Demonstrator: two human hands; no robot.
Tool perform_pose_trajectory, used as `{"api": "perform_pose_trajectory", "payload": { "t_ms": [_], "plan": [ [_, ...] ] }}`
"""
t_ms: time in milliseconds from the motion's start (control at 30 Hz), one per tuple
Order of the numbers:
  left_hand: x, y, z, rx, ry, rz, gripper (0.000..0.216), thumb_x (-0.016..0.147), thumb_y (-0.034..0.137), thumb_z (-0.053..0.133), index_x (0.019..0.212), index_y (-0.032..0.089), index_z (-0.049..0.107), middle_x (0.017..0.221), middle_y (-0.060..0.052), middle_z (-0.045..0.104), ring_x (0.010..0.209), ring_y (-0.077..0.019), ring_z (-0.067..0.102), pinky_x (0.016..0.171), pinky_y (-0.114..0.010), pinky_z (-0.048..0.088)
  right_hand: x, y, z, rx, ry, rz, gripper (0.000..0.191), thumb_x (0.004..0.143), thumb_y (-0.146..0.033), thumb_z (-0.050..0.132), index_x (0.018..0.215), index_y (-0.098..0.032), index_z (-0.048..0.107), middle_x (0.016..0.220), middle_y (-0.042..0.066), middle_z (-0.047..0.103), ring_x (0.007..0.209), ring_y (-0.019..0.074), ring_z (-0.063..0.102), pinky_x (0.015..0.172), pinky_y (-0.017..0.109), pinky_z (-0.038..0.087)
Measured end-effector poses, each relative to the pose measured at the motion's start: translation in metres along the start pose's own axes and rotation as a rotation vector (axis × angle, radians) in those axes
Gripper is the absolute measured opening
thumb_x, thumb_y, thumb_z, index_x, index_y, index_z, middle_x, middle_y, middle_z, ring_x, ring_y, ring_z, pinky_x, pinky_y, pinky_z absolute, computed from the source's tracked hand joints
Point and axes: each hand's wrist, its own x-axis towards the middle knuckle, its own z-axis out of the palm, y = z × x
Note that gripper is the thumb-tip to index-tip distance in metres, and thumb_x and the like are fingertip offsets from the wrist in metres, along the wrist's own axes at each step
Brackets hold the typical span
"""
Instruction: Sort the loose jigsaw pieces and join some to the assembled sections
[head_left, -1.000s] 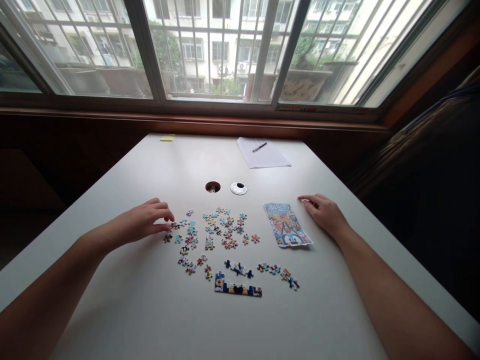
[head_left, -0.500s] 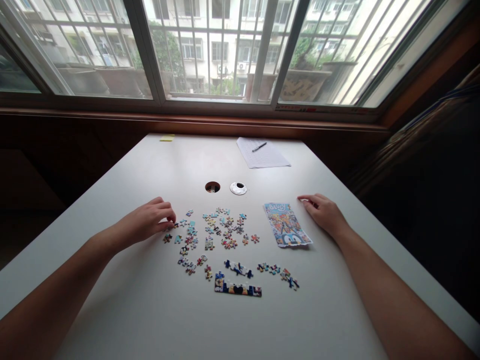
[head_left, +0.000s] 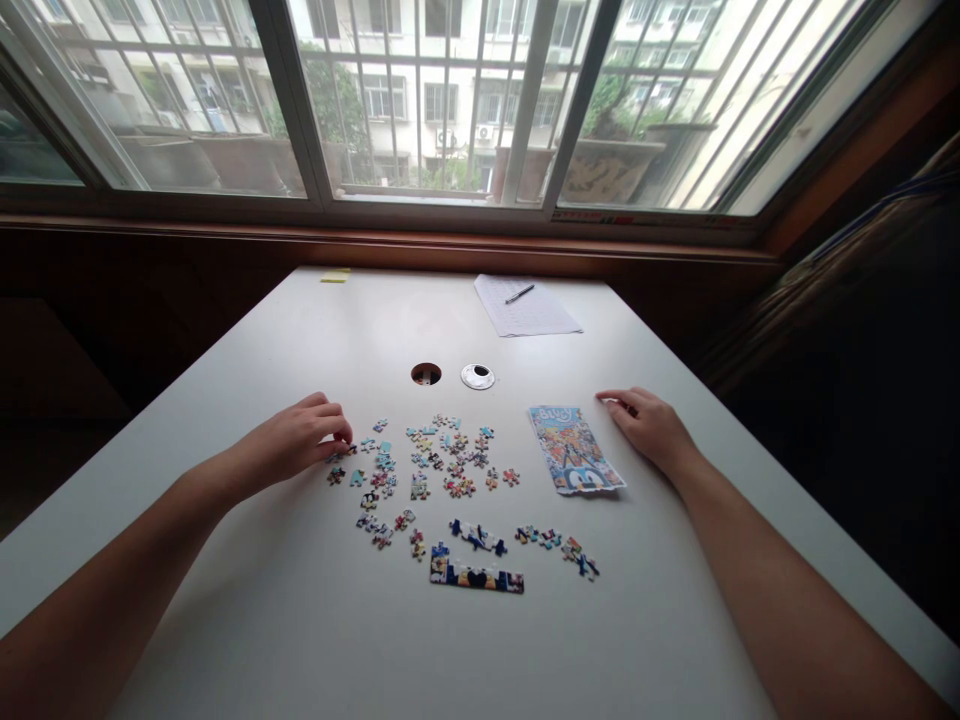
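The left hand (head_left: 296, 440) lies at the left edge of the scatter of loose puzzle pieces (head_left: 431, 465), its fingertips curled down onto a small piece (head_left: 341, 452) there; whether the grip has closed on that piece or only touches it, I cannot tell. The loose pieces number several dozen, too many and too small to count exactly. Nearer the person than the scatter lie one joined strip of pieces (head_left: 476, 577) and one short joined run (head_left: 478, 537). Right of the scatter lies one printed puzzle bag (head_left: 574, 450), flat, its contents not visible. The right hand (head_left: 649, 425) rests palm down just right of the bag, grip released, holding nothing. Beyond the scatter the white worktop (head_left: 300, 620) has one round cable hole (head_left: 426, 374) and one loose round cap (head_left: 478, 376) beside it. Farther off lie one sheet of paper (head_left: 526, 305) carrying one pen (head_left: 519, 294), and one yellow sticky-note pad (head_left: 334, 275). Since the earlier pictures the left fingers have curled tighter; the right hand has stayed.
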Motion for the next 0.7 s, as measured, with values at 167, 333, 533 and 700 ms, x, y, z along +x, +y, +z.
{"api": "perform_pose_trajectory", "payload": {
  "t_ms": [167,333,533,700],
  "plan": [
    [0.000,-0.002,-0.001,-0.001,0.028,0.026,0.022,0.099,0.040,0.057,0.097,0.026,0.074,0.097,-0.005,0.071,0.099,-0.0221,0.059,0.079,-0.031,0.046,0.000,0.000,0.000,-0.003,0.001,0.000,0.031,0.093,-0.034,0.053,0.109,-0.025,0.077,0.088,0.004,0.066,0.071,0.0190,0.060,0.071,0.034,0.048],
    [0.000,-0.004,0.001,0.009,0.061,0.025,0.027,0.100,0.045,0.056,0.097,0.025,0.074,0.096,-0.005,0.071,0.097,-0.0226,0.058,0.078,-0.032,0.046,0.000,0.000,0.000,-0.006,0.003,-0.008,0.031,0.093,-0.035,0.053,0.109,-0.025,0.077,0.088,0.005,0.067,0.072,0.0195,0.060,0.073,0.035,0.049],
    [0.001,0.001,0.003,0.038,0.127,0.028,0.030,0.102,0.045,0.053,0.100,0.023,0.074,0.097,-0.006,0.070,0.092,-0.0217,0.057,0.076,-0.033,0.046,0.000,0.000,0.000,-0.007,0.005,-0.012,0.031,0.094,-0.036,0.052,0.109,-0.025,0.077,0.088,0.005,0.067,0.071,0.0201,0.060,0.070,0.034,0.049],
    [0.005,0.018,0.001,0.041,0.120,0.110,0.022,0.101,0.030,0.056,0.114,0.029,0.073,0.102,-0.005,0.068,0.097,-0.0213,0.056,0.080,-0.032,0.048,0.000,0.001,0.000,-0.005,-0.003,-0.005,0.031,0.093,-0.035,0.052,0.109,-0.025,0.077,0.090,0.005,0.068,0.074,0.0201,0.061,0.072,0.034,0.048]
  ]
}}
